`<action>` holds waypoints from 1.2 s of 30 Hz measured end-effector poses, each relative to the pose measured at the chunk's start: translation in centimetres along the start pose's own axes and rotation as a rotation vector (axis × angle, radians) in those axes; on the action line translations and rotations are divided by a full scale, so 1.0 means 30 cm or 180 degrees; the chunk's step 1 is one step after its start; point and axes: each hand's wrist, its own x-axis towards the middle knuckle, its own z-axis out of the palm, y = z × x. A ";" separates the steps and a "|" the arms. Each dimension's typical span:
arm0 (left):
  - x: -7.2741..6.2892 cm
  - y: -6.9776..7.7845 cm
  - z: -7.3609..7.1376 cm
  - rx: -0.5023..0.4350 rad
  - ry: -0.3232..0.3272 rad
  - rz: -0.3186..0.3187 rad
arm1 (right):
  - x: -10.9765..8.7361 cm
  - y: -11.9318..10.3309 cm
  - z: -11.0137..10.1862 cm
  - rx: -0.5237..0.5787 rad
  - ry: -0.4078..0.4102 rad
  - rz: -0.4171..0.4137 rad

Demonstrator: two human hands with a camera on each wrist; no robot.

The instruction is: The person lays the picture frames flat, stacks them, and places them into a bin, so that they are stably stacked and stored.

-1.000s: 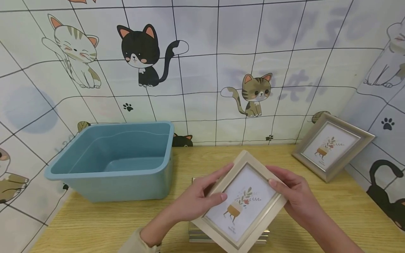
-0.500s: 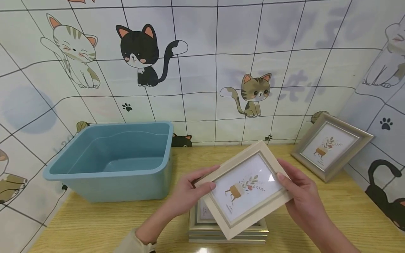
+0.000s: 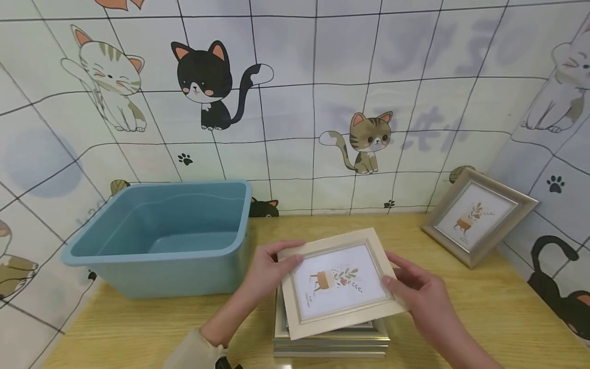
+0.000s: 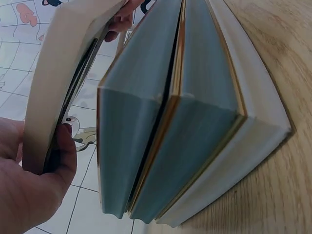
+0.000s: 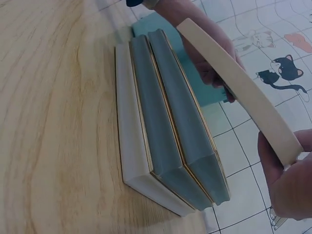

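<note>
The left hand [image 3: 272, 266] and right hand [image 3: 421, 292] both pinch a cream picture frame [image 3: 338, 284] up over a pile of frames [image 3: 331, 343], well away from the back edge of the surface [image 3: 479, 312].

A tub [image 3: 170, 277] sits on the counter [image 3: 184, 328] at the left of the head view, before the wall [image 3: 290, 92]. At lower centre, right of the tub and nearer the bottom edge, a stack of frames [image 3: 332, 346] lies on the counter. Above it, apart from it, is a photo frame [image 3: 341, 282], with the left hand [image 3: 269, 269] at its left side and the right hand [image 3: 421, 292] at its right. At the right, behind the right hand, another frame [image 3: 477, 215] stands near the wall.
</note>
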 end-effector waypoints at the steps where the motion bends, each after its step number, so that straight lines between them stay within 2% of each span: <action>1: 0.005 -0.005 0.000 0.0038 0.0024 -0.0002 | -0.005 0.001 0.002 -0.0111 0.0027 0.0016; 4: 0.016 -0.015 -0.003 0.0120 0.0031 -0.0002 | -0.016 0.007 0.007 -0.0393 0.0096 0.0106; 8: 0.025 -0.030 -0.011 0.0202 -0.0039 -0.0025 | -0.029 0.025 0.019 -0.0554 0.0140 0.0148; 12: 0.033 -0.052 -0.019 0.0293 -0.0141 -0.0052 | -0.042 0.042 0.029 -0.0603 0.0116 0.0108; 17: 0.036 -0.072 -0.023 0.0364 -0.0259 -0.0119 | -0.055 0.054 0.026 -0.0806 -0.0036 0.0102; 25: 0.040 -0.096 -0.020 0.0524 -0.0287 -0.0072 | -0.056 0.057 0.026 -0.1026 -0.0037 0.0001; 31: 0.039 -0.110 -0.022 0.0510 -0.0320 -0.0067 | -0.048 0.064 0.032 -0.1196 -0.0020 -0.0017; 36: 0.040 -0.124 -0.022 0.0502 -0.0309 -0.0092 | -0.041 0.079 0.032 -0.1182 -0.0071 0.0000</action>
